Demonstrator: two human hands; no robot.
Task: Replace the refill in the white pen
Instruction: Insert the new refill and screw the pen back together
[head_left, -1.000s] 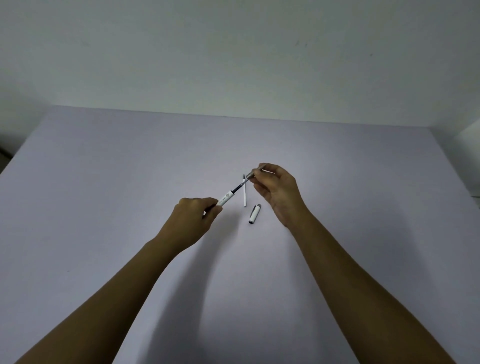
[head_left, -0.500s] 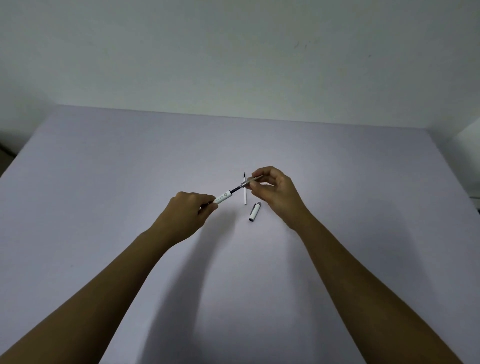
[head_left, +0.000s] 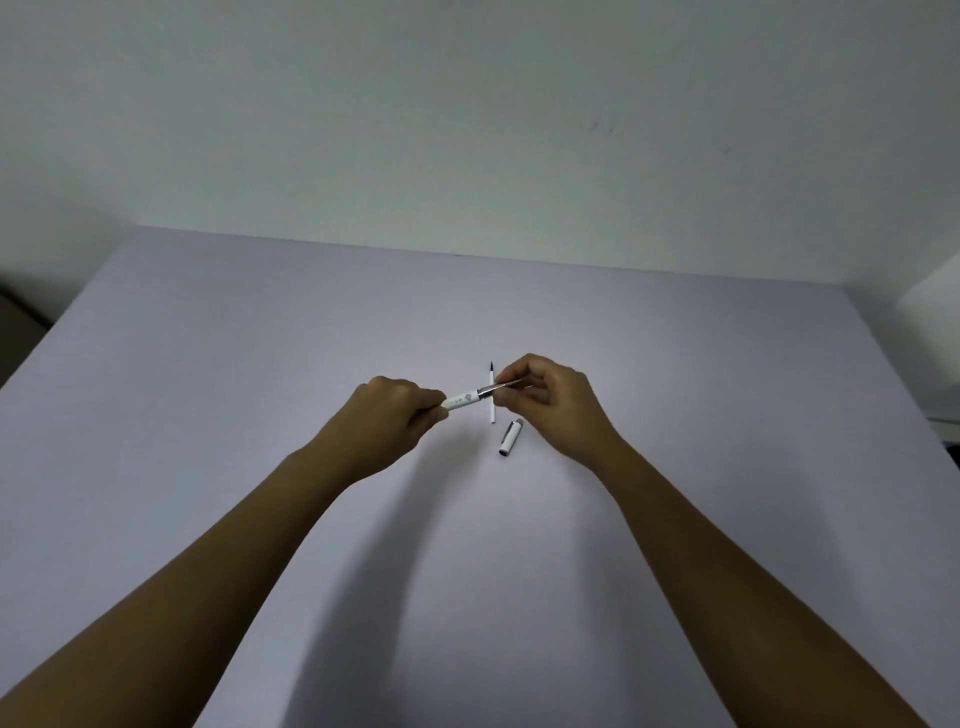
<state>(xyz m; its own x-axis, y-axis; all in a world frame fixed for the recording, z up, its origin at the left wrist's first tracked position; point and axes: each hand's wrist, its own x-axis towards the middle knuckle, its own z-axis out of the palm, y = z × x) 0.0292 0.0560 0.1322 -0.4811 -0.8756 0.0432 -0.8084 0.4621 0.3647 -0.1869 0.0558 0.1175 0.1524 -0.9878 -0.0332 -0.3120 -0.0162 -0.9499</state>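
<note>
I see the left hand closed around the white pen barrel, held above the middle of the table. The right hand pinches the tip section. A spare refill and cap lie below.

Bare room, lilac table, blank wall
</note>
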